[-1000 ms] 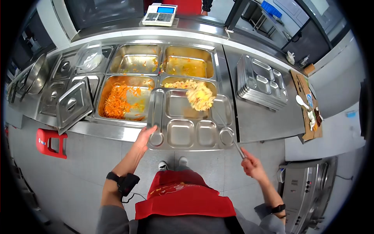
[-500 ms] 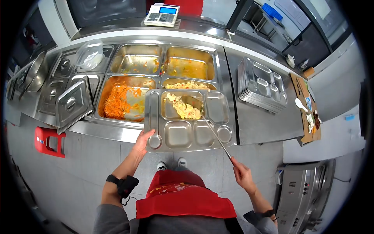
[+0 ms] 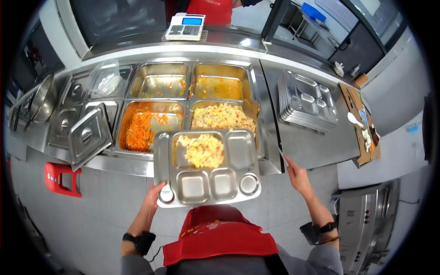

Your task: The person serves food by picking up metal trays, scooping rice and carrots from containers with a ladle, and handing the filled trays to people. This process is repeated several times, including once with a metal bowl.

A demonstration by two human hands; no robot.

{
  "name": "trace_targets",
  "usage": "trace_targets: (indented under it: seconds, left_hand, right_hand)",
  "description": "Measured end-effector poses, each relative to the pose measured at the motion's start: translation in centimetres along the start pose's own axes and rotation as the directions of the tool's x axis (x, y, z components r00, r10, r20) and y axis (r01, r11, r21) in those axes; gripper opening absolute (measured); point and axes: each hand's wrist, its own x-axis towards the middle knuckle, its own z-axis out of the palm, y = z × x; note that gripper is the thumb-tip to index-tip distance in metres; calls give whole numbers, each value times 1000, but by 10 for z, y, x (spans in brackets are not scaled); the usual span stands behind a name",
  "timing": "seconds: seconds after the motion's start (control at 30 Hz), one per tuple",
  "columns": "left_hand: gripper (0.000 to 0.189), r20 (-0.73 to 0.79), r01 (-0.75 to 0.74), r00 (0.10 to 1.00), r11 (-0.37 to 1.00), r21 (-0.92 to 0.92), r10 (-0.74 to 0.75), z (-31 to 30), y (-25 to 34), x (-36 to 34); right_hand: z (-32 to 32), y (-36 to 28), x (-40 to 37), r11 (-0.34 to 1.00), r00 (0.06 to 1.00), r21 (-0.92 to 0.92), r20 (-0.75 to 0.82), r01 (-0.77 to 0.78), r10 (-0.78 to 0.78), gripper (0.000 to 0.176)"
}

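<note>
- My left hand (image 3: 152, 196) is clamped on the near left corner of the metal tray (image 3: 161, 149); the thumb lies on top, beside the round end of its long slot, and the other fingers are mostly hidden.
- The tray spreads forward and to the right from those fingers, overlapping the near edges of the pans.
- Egg-yellow rice (image 3: 204, 150) sits ahead and to the right of my left thumb, in the tray's large far compartment.
- My right hand (image 3: 300, 178) is closed around the handle of a ladle (image 3: 250, 108), off the tray's right side.
- From my right fingers the handle slants forward and left to the ladle's head, at the right edge of the rice pan (image 3: 222, 117).
- Shredded carrot (image 3: 138, 130) lies in a pan ahead of my left fingers, with a tilted lid (image 3: 87, 135) farther left.
- A stack of trays (image 3: 308, 103) stands ahead of my right fingers, and a white spoon (image 3: 354, 119) lies farther right.
- Well beyond both hands, a person in a red apron (image 3: 210, 11) is behind the blue-screened machine (image 3: 184, 30).
</note>
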Motion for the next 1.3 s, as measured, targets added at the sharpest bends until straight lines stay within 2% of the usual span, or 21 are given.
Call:
trace_targets:
  seconds: [0.03,0.07,0.1,0.2,0.3,0.4,0.5,0.67,0.77,0.8,0.9,1.0,1.03,1.07,1.1,1.13,1.23,1.3]
  left_hand:
    - [49,-67,6,998,1000,-13,-7,-13,-4,-5]
    - [48,-56,-17,998,1000,-17,16,-14,0,-18]
    - [47,-50,-38,998,999,-25,37,-16,1,-30]
    - [36,-91,-68,993,997,24,70,-37,-8,-40]
    - [36,-72,-64,995,997,31,66,-39,-8,-42]
    - [36,-49,-12,999,1000,29,13,-26,-4,-38]
    - [35,19,25,999,1000,6,-25,-12,-3,-29]
    - [38,93,70,993,997,44,-73,11,-5,-9]
    - [42,-36,56,998,995,80,-53,39,1,-4]
    - [48,-4,63,998,995,79,-63,54,10,-8]
    - [46,51,35,998,997,73,-39,78,15,10]
    - [36,70,10,997,998,63,-14,98,18,30]
    - [33,73,7,997,998,63,-11,104,20,33]
    - [30,76,3,997,998,65,-8,110,22,35]
    - [27,78,0,997,998,69,-5,115,25,36]
    - [26,99,1,995,998,55,-6,121,28,33]
    - [27,171,-14,985,999,38,7,112,19,50]
    - [28,194,-26,981,999,32,19,105,15,58]
  right_hand:
    - [-1,-8,2,974,978,113,92,-199,189,42]
    - [-3,-23,3,897,913,205,206,-392,352,42]
    - [-6,-33,5,777,810,264,337,-571,481,42]
    - [-8,-41,4,420,622,459,616,-783,485,44]
    - [-1,-43,19,196,581,556,694,-807,425,44]
    - [-7,-39,20,32,568,594,750,-804,340,43]
    - [-19,-47,11,105,605,615,705,-781,371,42]
    - [-27,-47,1,85,643,661,679,-746,354,40]
    - [-34,-50,-8,52,675,691,682,-721,282,41]
    - [-38,-52,-13,38,686,702,681,-711,256,41]
    - [-43,-59,-27,172,707,692,643,-701,294,43]
    - [-17,-46,-48,464,799,650,502,-602,332,43]
    - [-4,-41,-51,734,927,572,294,-366,233,44]
    - [11,-36,-54,912,992,397,106,-98,61,44]
    - [21,-35,-55,975,987,152,-36,163,-160,45]
    - [26,-35,-58,983,982,-22,-46,182,-183,47]
    - [29,-44,-60,972,990,-194,0,135,-138,47]
    - [27,-44,-63,983,991,-137,-35,122,-128,46]
